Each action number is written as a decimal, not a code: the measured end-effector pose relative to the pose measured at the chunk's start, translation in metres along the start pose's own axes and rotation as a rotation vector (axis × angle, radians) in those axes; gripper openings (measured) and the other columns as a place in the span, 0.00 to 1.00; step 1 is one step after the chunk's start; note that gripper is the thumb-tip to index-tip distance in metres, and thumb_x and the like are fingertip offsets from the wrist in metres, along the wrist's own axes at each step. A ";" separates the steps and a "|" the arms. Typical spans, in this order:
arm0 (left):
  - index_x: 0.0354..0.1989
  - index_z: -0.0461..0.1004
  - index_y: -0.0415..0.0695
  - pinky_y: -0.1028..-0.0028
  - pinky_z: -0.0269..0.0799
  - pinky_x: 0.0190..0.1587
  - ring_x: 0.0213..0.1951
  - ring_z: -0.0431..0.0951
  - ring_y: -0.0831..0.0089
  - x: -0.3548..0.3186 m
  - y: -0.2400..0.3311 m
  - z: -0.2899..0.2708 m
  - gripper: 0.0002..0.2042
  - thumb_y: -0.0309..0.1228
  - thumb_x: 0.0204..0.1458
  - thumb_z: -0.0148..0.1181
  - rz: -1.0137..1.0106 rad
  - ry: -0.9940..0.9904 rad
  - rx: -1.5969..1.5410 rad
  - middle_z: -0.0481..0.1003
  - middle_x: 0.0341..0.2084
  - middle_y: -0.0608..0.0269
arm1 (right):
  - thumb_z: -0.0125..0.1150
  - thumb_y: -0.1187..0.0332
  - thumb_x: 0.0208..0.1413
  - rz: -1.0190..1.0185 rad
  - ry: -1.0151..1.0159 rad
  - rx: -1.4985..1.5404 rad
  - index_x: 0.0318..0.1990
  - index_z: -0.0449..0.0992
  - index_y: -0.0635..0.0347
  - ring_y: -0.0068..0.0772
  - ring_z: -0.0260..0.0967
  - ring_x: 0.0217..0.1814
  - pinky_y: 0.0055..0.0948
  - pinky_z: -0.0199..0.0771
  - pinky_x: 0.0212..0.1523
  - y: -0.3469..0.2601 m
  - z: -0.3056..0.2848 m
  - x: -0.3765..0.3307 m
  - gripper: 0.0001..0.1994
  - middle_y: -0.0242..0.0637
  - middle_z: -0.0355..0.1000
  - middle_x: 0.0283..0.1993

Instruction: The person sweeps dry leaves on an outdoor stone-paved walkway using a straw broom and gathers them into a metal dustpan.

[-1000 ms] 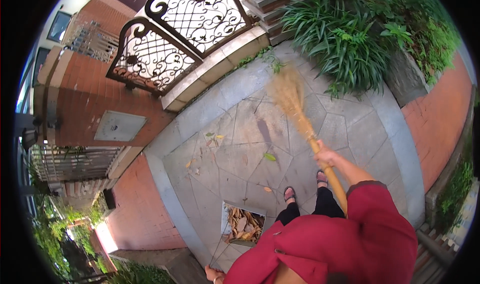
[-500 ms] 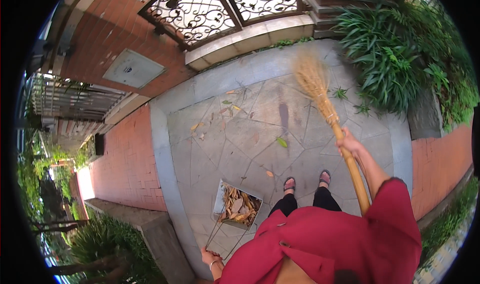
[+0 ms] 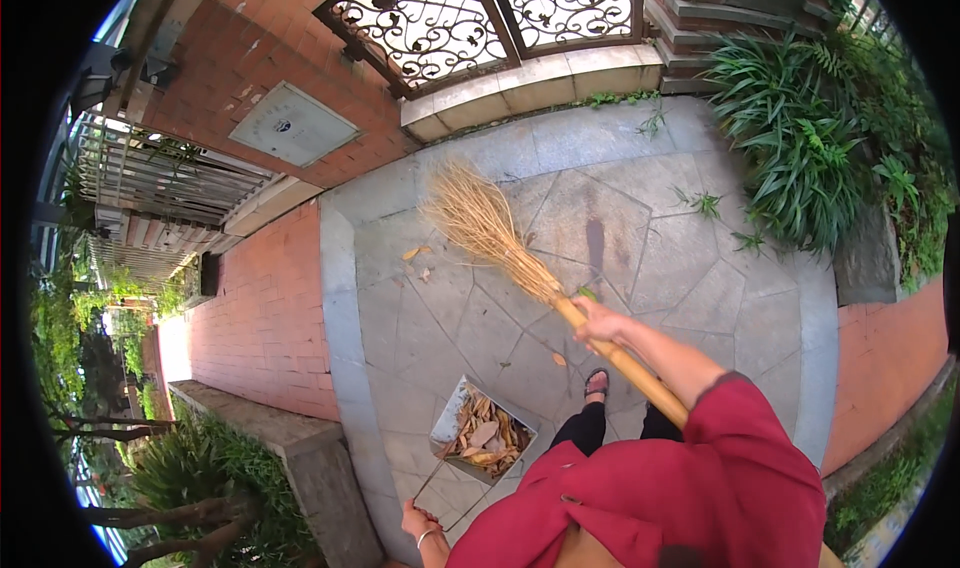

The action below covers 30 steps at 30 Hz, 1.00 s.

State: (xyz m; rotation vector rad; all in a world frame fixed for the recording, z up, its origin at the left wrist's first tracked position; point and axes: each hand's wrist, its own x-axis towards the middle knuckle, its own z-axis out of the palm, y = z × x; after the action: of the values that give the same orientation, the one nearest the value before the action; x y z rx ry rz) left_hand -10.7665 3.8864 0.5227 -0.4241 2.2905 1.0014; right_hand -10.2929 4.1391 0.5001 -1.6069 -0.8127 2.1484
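Gripping one broom (image 3: 541, 284) and one dustpan (image 3: 449, 414): two hands (image 3: 600, 325) (image 3: 421, 522).

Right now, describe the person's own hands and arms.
The left hand is ungloved, with a thin, pale bracelet at the wrist; the right hand is ungloved too. The right sleeve is red with a darker hem and leaves the forearm bare.

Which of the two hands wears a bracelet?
The left hand, on the thin handle of the dustpan: a pale bracelet shows at its wrist. The right hand, gripping the broom, has a bare wrist.
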 end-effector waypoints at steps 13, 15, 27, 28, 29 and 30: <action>0.09 0.50 0.50 0.74 0.44 0.08 0.06 0.51 0.74 0.051 -0.026 0.017 0.18 0.39 0.42 0.50 -0.029 0.010 0.025 0.51 0.04 0.69 | 0.53 0.81 0.38 0.141 0.418 0.276 0.49 0.48 0.47 0.27 0.59 0.12 0.28 0.63 0.09 0.078 -0.019 -0.180 0.30 0.35 0.58 0.20; 0.09 0.49 0.50 0.74 0.44 0.08 0.06 0.51 0.74 0.059 -0.019 0.021 0.19 0.40 0.42 0.50 -0.017 -0.016 0.005 0.51 0.04 0.69 | 0.53 0.80 0.38 0.176 0.348 0.216 0.49 0.48 0.46 0.27 0.59 0.14 0.29 0.64 0.10 0.097 -0.002 -0.150 0.30 0.36 0.58 0.21; 0.08 0.50 0.51 0.75 0.43 0.09 0.06 0.49 0.75 0.072 -0.042 -0.042 0.19 0.42 0.38 0.52 -0.006 0.021 -0.015 0.49 0.03 0.70 | 0.55 0.80 0.39 0.014 0.171 0.294 0.55 0.47 0.46 0.26 0.61 0.15 0.27 0.63 0.13 0.171 0.090 -0.231 0.34 0.36 0.61 0.20; 0.08 0.50 0.51 0.75 0.43 0.09 0.06 0.49 0.75 0.065 -0.044 -0.050 0.19 0.41 0.38 0.53 0.012 -0.006 -0.054 0.49 0.03 0.70 | 0.55 0.80 0.39 0.014 0.175 0.292 0.55 0.47 0.46 0.26 0.61 0.15 0.27 0.63 0.13 0.187 0.090 -0.250 0.34 0.36 0.61 0.20; 0.08 0.50 0.52 0.75 0.43 0.09 0.06 0.49 0.75 0.063 -0.047 -0.062 0.19 0.41 0.38 0.53 0.035 -0.029 -0.095 0.49 0.03 0.70 | 0.54 0.80 0.39 -0.010 0.240 0.321 0.54 0.47 0.46 0.26 0.61 0.15 0.27 0.63 0.13 0.204 0.090 -0.268 0.34 0.36 0.61 0.20; 0.08 0.50 0.52 0.75 0.43 0.09 0.06 0.48 0.76 0.073 -0.054 -0.073 0.18 0.40 0.38 0.53 0.063 -0.048 -0.142 0.50 0.03 0.71 | 0.53 0.80 0.39 -0.035 0.302 0.349 0.53 0.47 0.46 0.26 0.61 0.15 0.27 0.63 0.13 0.221 0.093 -0.282 0.33 0.35 0.60 0.19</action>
State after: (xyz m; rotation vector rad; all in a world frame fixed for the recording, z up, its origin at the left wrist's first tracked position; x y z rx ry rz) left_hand -10.8245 3.7919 0.4858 -0.3836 2.2101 1.1979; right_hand -10.2799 3.7815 0.5951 -1.6553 -0.3480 1.8346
